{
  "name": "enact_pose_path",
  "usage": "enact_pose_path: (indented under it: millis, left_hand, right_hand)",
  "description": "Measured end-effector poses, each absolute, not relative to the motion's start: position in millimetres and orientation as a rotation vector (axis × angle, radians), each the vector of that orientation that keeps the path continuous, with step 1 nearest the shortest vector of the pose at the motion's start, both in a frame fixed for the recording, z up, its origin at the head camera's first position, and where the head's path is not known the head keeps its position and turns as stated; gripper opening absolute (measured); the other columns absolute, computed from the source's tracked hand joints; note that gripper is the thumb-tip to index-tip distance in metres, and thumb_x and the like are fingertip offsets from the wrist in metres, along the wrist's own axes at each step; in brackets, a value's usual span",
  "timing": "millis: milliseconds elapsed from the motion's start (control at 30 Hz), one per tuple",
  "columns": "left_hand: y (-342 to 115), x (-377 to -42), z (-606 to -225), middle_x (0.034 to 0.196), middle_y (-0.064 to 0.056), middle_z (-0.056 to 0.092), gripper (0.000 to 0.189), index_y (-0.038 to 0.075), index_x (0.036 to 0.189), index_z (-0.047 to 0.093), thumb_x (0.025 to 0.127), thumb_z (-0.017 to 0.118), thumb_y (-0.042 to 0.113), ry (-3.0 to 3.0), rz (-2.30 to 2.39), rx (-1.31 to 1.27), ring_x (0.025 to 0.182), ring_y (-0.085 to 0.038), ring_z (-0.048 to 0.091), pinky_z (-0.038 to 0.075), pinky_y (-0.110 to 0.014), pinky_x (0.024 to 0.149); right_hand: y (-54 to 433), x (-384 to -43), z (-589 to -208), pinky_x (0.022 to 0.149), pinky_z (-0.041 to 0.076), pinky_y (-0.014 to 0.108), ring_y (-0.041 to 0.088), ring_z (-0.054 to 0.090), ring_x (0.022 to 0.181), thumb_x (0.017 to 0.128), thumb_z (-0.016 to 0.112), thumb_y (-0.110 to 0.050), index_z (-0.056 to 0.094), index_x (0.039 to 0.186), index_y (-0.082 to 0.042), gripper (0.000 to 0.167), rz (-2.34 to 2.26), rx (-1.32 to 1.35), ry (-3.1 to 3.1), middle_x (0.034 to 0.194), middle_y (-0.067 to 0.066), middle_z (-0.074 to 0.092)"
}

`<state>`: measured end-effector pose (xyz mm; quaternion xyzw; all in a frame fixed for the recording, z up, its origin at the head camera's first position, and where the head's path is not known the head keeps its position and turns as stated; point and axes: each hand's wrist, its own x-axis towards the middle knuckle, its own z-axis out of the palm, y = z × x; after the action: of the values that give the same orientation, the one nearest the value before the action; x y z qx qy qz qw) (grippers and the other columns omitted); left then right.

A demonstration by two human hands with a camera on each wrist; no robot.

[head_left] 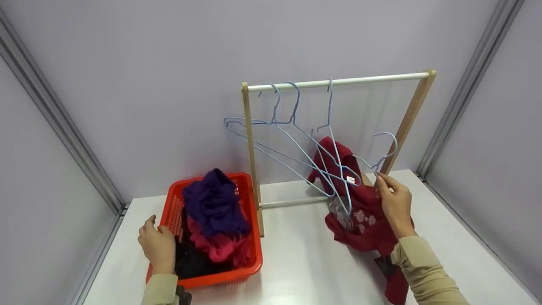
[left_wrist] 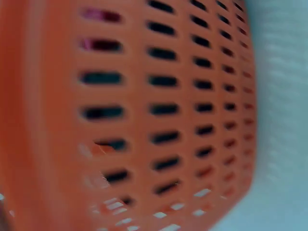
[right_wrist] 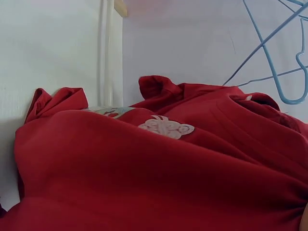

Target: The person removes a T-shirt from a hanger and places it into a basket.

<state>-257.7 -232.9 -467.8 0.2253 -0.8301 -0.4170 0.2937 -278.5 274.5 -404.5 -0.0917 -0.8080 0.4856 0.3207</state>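
Observation:
My right hand [head_left: 396,205] pinches a light blue clothes hanger [head_left: 391,146] just below its hook, at the right of the rack. From that hanger droops a dark red shirt [head_left: 372,233] with pale appliqué shapes, its lower part spread down toward the table. The right wrist view is mostly filled by the red shirt [right_wrist: 144,173]. At the left, my left hand [head_left: 157,248] hovers by the side rim of a red plastic basket [head_left: 254,254], fingers loosely bent and holding nothing. The left wrist view shows only the basket's slotted wall [left_wrist: 183,122], blurred.
A small rack with a white rail [head_left: 360,80] and wooden legs stands on the white table [head_left: 292,254]. Several blue hangers [head_left: 330,106] hang from it, overlapping the red shirt. Purple cloth [head_left: 214,203], pink cloth [head_left: 218,248] and black cloth [head_left: 192,260] lie in the basket.

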Motion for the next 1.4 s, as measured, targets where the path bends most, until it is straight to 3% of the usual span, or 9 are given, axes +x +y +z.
enact_pose_path:
  millis: [33, 167, 300, 433, 567, 833, 1233, 1400]
  left_hand:
    - [-229.9, -258.5, -465.2, 0.126, -0.031, 0.048, 0.041, -0.008, 0.131, 0.047, 0.092, 0.038, 0.002, -2.17, -1.115, 0.578, 0.114, -0.049, 0.042, 0.036, -0.059, 0.096]
    - [-218.1, -261.2, -458.0, 0.121, -0.028, 0.052, 0.036, -0.006, 0.125, 0.051, 0.092, 0.039, 0.0, -2.035, -1.102, 0.478, 0.11, -0.044, 0.045, 0.038, -0.055, 0.093]
    - [-205.1, -264.9, -452.7, 0.113, -0.027, 0.055, 0.032, -0.005, 0.119, 0.055, 0.09, 0.043, -0.002, -1.943, -1.049, 0.377, 0.104, -0.042, 0.048, 0.041, -0.053, 0.087]
    - [-185.8, -268.5, -447.2, 0.107, -0.026, 0.058, 0.029, -0.005, 0.113, 0.058, 0.087, 0.046, -0.006, -1.887, -0.97, 0.251, 0.095, -0.04, 0.05, 0.042, -0.048, 0.077]
    - [-163.0, -272.7, -442.1, 0.103, -0.023, 0.061, 0.027, -0.005, 0.109, 0.06, 0.085, 0.047, -0.011, -1.869, -0.902, 0.122, 0.088, -0.036, 0.052, 0.038, -0.042, 0.07]
    - [-113.0, -274.8, -436.0, 0.101, -0.017, 0.062, 0.024, -0.001, 0.102, 0.063, 0.083, 0.052, -0.011, -1.998, -0.878, -0.102, 0.092, -0.032, 0.055, 0.047, -0.043, 0.078]
    - [-42.8, -283.8, -443.2, 0.095, -0.007, 0.065, 0.019, 0.008, 0.098, 0.072, 0.083, 0.062, 0.0, -2.236, -0.842, -0.308, 0.089, -0.026, 0.06, 0.051, -0.038, 0.078]
    - [-21.2, -287.9, -445.3, 0.102, -0.007, 0.068, 0.022, 0.009, 0.106, 0.072, 0.087, 0.061, 0.005, -2.35, -0.833, -0.404, 0.097, -0.025, 0.062, 0.05, -0.038, 0.088]
  right_hand:
    - [274.3, -278.6, -404.5, 0.065, 0.036, 0.009, -0.012, 0.046, 0.069, 0.095, 0.057, -0.018, 0.069, 0.114, -0.001, 0.028, 1.275, -0.234, -2.13, 0.072, -0.012, 0.065]
    - [272.7, -278.7, -405.7, 0.073, 0.035, 0.002, -0.024, 0.044, 0.076, 0.096, 0.056, -0.016, 0.068, 0.114, 0.001, 0.028, 1.247, -0.215, -2.163, 0.096, 0.022, 0.071]
    - [272.5, -277.6, -407.8, 0.069, 0.036, -0.001, -0.027, 0.045, 0.065, 0.097, 0.054, -0.013, 0.066, 0.115, 0.004, 0.028, 1.234, -0.189, -2.207, 0.101, 0.027, 0.07]
    - [273.6, -276.0, -410.3, 0.06, 0.037, 0.003, -0.02, 0.046, 0.05, 0.097, 0.053, -0.011, 0.066, 0.115, 0.005, 0.028, 1.197, -0.189, -2.259, 0.1, 0.027, 0.07]
    - [274.6, -274.4, -412.3, 0.059, 0.038, 0.007, -0.017, 0.046, 0.053, 0.097, 0.053, -0.012, 0.067, 0.113, 0.004, 0.027, 1.166, -0.217, -2.305, 0.096, 0.025, 0.07]
    - [280.6, -272.1, -415.0, 0.064, 0.039, 0.015, -0.012, 0.047, 0.059, 0.097, 0.051, -0.011, 0.068, 0.109, 0.004, 0.025, 1.176, -0.224, -2.408, 0.085, 0.018, 0.071]
    - [291.3, -270.8, -417.6, 0.064, 0.043, 0.01, -0.008, 0.051, 0.064, 0.099, 0.046, -0.009, 0.063, 0.111, 0.009, 0.027, 1.393, -0.209, -2.47, 0.072, -0.011, 0.058]
    - [296.7, -269.3, -417.0, 0.067, 0.042, 0.012, -0.007, 0.05, 0.068, 0.099, 0.046, -0.009, 0.062, 0.111, 0.011, 0.028, 1.394, -0.16, -2.527, 0.074, -0.01, 0.06]
